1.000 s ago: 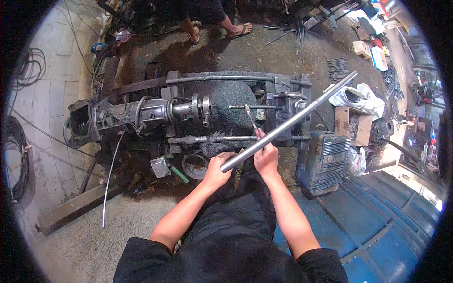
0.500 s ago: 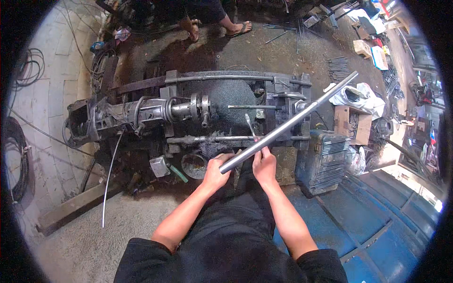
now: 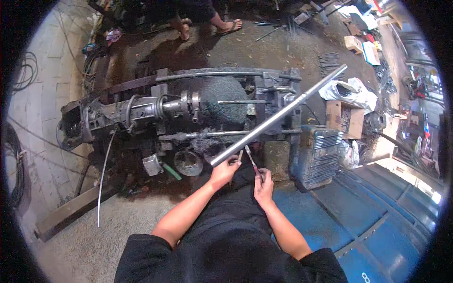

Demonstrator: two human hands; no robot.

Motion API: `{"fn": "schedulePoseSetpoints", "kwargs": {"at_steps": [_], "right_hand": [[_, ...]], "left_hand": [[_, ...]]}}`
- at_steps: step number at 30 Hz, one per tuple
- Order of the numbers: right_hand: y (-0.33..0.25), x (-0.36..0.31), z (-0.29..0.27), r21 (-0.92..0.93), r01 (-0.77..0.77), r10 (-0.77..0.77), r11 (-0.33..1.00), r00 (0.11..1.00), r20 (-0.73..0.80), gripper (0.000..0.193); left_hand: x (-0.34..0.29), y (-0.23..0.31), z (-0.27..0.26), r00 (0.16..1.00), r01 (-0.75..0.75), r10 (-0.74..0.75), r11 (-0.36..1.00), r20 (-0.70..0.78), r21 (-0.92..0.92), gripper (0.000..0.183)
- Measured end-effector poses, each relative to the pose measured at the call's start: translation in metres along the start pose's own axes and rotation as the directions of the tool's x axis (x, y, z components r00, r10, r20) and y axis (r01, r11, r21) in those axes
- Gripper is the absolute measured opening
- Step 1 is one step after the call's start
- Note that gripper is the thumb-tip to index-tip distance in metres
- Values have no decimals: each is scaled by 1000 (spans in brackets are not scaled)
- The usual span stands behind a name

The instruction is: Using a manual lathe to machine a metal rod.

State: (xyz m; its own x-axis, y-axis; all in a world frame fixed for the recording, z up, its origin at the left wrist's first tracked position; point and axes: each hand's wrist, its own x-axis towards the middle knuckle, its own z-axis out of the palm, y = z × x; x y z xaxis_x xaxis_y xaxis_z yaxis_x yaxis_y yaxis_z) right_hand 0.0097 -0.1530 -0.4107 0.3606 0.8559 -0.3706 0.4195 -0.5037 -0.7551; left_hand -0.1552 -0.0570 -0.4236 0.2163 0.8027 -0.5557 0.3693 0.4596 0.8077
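My left hand (image 3: 223,173) is closed just below the lower end of a long silver metal bar (image 3: 269,124). A short, thin tan piece (image 3: 240,156) sticks up from its fingers; its kind is too small to tell. Between the fingers of my right hand (image 3: 263,187) is a slim hand tool (image 3: 255,168) with a dark red handle and a pale metal tip pointing up and left. The bar slants up to the right across the dark, greasy machine (image 3: 177,107). A flat metal piece (image 3: 243,102) juts leftward from the machine's right part.
A block-like stand with stacked rods (image 3: 318,155) is at the right, beside blue metal sheeting (image 3: 363,221). A cardboard box (image 3: 347,118) and white sacks (image 3: 349,94) lie beyond. Round pan (image 3: 188,163) near my left hand. Another person's feet (image 3: 229,27) are at the far side.
My right hand has drawn the slim tool back toward me, off the bar. The left hand has dropped slightly below the bar's end. The whole view has shifted a little.
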Motion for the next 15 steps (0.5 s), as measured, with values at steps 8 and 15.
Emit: {"fn": "schedulePoseSetpoints", "kwargs": {"at_steps": [8,15], "right_hand": [[34,41,-41,-461,119,-156,880,987,-43,25],[35,103,-49,-531,123,-74,838,991,113,47]], "left_hand": [[59,5,104,993,73,-79,995,-83,-73,32],[90,22,148,942,110,5,940,-335,324,38]]}}
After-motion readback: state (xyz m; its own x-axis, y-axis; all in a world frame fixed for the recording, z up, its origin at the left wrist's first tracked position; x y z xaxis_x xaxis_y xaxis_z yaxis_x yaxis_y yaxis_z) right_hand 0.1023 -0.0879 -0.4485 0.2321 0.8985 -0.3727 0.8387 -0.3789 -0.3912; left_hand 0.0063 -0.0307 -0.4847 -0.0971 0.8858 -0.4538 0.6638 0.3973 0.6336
